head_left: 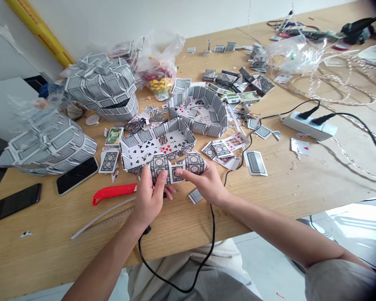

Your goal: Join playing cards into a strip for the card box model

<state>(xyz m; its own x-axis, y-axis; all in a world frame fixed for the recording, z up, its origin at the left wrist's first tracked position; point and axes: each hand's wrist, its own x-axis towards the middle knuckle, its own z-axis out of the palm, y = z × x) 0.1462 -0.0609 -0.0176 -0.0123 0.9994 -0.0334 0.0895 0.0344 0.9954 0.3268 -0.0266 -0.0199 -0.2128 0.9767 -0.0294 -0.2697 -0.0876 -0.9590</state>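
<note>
A bow-shaped piece of folded playing cards is held between both hands over the table's front part. My left hand grips its left end, thumb on the patterned front. At its right end my right hand is closed round it, with the thumb pressed on the narrow middle. Just behind the piece lies an open card box with card faces on its floor. Behind that, to the right, stands a heart-shaped card tray. A red-handled tool lies left of my left hand, its far end hidden.
Two large card-covered boxes stand at the left, near two phones. Loose cards, card packs, a plastic bag and a power strip lie around. A black cable hangs over the front edge.
</note>
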